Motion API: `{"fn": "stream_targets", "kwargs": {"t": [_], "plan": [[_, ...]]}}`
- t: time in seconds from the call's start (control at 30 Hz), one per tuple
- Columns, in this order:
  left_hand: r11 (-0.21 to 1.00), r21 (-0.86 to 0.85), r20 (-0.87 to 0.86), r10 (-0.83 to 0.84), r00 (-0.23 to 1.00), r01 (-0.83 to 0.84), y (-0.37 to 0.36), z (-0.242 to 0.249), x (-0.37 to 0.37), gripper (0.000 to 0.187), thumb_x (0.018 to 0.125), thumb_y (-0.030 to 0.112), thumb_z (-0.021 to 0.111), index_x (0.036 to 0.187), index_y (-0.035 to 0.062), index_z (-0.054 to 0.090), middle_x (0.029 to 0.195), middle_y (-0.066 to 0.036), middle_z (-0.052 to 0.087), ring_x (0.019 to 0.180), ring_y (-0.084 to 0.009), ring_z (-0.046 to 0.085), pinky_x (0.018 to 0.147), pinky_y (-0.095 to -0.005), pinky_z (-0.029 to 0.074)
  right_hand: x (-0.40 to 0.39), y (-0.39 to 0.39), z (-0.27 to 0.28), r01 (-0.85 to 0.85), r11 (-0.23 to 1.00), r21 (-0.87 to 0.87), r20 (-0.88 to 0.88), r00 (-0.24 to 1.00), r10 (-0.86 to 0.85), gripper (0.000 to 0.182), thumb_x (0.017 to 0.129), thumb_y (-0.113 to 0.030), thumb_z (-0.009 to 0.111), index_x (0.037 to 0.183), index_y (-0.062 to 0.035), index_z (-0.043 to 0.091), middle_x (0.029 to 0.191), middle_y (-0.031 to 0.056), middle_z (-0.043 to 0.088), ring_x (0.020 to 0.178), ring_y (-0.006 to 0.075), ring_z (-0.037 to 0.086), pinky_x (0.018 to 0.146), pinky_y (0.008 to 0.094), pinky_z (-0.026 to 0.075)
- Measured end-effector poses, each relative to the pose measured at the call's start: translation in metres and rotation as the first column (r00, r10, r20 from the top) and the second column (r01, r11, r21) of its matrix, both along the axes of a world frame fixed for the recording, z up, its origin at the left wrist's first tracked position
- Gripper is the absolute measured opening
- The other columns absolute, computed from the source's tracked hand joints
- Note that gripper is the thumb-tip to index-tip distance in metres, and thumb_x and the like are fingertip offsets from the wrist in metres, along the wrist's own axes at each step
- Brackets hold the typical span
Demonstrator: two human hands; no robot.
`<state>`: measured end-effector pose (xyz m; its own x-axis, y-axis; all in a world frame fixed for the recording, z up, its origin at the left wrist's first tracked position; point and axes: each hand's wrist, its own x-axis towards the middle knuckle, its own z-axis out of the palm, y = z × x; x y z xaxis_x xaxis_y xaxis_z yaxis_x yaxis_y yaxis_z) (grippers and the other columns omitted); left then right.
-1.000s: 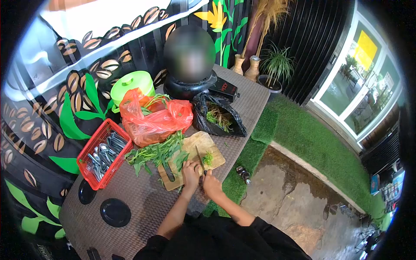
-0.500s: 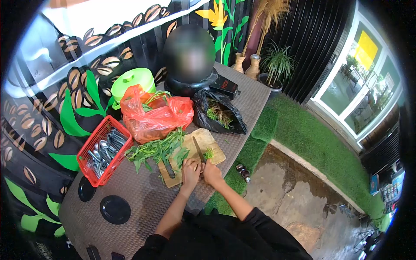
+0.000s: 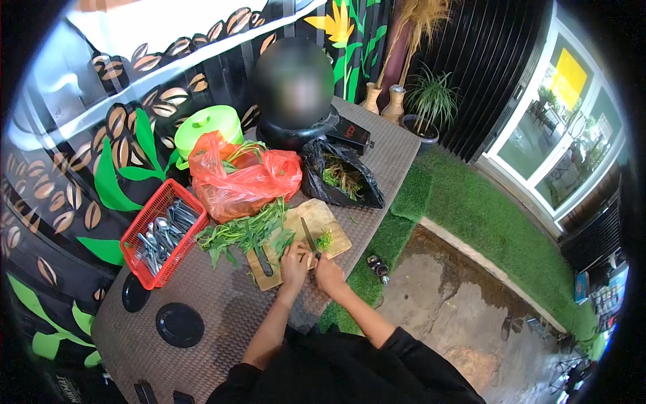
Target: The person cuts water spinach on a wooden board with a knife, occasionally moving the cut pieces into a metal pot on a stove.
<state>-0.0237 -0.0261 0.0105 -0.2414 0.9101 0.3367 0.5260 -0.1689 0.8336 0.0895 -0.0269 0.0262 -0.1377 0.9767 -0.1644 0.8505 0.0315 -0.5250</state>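
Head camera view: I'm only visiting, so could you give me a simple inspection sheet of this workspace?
Surface: brown textured table, with bare patches.
Things in use: wooden cutting board, knife, chopped greens on the board, and leafy greens lying partly on it.
Clutter: red plastic bag, black plastic bag, red basket of cutlery, black plates, green lidded pot.
Left hand: at the board's near edge, beside the leafy greens; grip unclear.
Right hand: closed around the knife's handle.
Cables: nothing seen.
Surroundings: painted wall, potted plant, glass doors, grass-like matting.
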Motion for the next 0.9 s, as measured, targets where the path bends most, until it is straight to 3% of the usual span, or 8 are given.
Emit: {"fn": "stream_targets", "kwargs": {"t": [0.07,0.17,0.3,0.47,0.57,0.63,0.83,0.9], "plan": [[1.000,0.006,-0.051,-0.025,0.998,0.025,-0.005,0.002,0.002,0.016,0.079,0.002,0.061,0.093,0.0019,0.055,0.086,-0.013,0.061,0.084,-0.0299,0.059,0.071,-0.0395,0.047,-0.008,-0.016,-0.001,0.050,0.999,-0.006,0.069,0.996,-0.050,0.026,0.091,-0.022,0.041,0.104,0.0003,0.044,0.084,0.0254,0.063,0.075,0.0405,0.064,0.065,0.0478,0.053],[0.997,0.061,-0.108,-0.039,0.993,0.046,-0.003,-0.011,-0.001,0.013,0.079,0.000,0.060,0.091,0.0010,0.055,0.086,-0.013,0.059,0.083,-0.0303,0.059,0.070,-0.0401,0.047,-0.006,-0.002,-0.017,-0.008,0.998,0.059,0.040,0.999,0.006,0.032,0.094,-0.027,0.040,0.108,0.0025,0.041,0.079,0.0259,0.063,0.074,0.0420,0.064,0.065,0.0514,0.051],[0.997,0.039,-0.103,-0.066,0.993,0.070,0.001,-0.004,-0.003,0.015,0.078,0.001,0.061,0.092,0.0004,0.054,0.086,-0.014,0.058,0.083,-0.0305,0.059,0.070,-0.0403,0.047,0.006,0.001,0.006,-0.062,0.995,0.084,0.021,0.998,0.060,0.031,0.093,-0.024,0.040,0.107,0.0025,0.040,0.079,0.0257,0.063,0.074,0.0419,0.064,0.062,0.0482,0.053],[0.993,-0.016,0.125,-0.117,0.985,0.120,0.007,-0.005,-0.007,0.019,0.074,-0.004,0.060,0.091,0.0002,0.053,0.086,-0.013,0.059,0.081,-0.0290,0.060,0.070,-0.0379,0.047,-0.010,-0.016,0.001,0.023,0.999,-0.048,0.081,0.997,-0.019,0.033,0.093,-0.026,0.042,0.109,0.0028,0.041,0.084,0.0271,0.063,0.079,0.0412,0.064,0.066,0.0489,0.052],[0.993,0.047,0.102,-0.116,0.988,0.112,0.006,-0.001,-0.006,0.019,0.073,-0.006,0.060,0.090,-0.0003,0.052,0.087,-0.013,0.059,0.078,-0.0280,0.061,0.069,-0.0362,0.048,-0.003,0.005,-0.015,-0.012,0.999,0.034,0.043,0.999,0.010,0.036,0.094,-0.029,0.041,0.111,0.0029,0.041,0.085,0.0275,0.063,0.079,0.0408,0.064,0.067,0.0493,0.052],[0.992,0.083,0.067,-0.096,0.993,0.090,0.007,-0.002,-0.006,0.020,0.072,-0.007,0.061,0.089,-0.0010,0.051,0.085,-0.013,0.060,0.075,-0.0277,0.062,0.068,-0.0353,0.048,-0.001,-0.002,-0.002,-0.007,1.000,-0.011,0.009,1.000,0.007,0.037,0.094,-0.031,0.041,0.110,0.0025,0.041,0.085,0.0282,0.063,0.079,0.0415,0.064,0.067,0.0502,0.051],[0.999,0.007,0.151,-0.041,0.988,0.040,0.013,-0.012,-0.008,0.021,0.070,-0.009,0.062,0.088,-0.0017,0.054,0.081,-0.013,0.061,0.074,-0.0279,0.063,0.068,-0.0342,0.049,-0.002,-0.021,-0.006,0.028,0.997,0.072,0.127,0.991,-0.037,0.035,0.093,-0.032,0.044,0.104,0.0004,0.044,0.072,0.0212,0.064,0.069,0.0385,0.065,0.059,0.0459,0.053],[0.990,-0.070,0.073,-0.117,0.990,0.122,0.011,-0.015,-0.012,0.015,0.074,-0.005,0.063,0.088,-0.0025,0.059,0.082,-0.014,0.062,0.076,-0.0286,0.063,0.070,-0.0344,0.049,0.004,-0.012,-0.008,0.036,0.999,0.035,0.090,0.995,-0.039,0.036,0.094,-0.032,0.042,0.111,-0.0008,0.041,0.078,0.0230,0.065,0.074,0.0415,0.064,0.066,0.0511,0.051]]}}
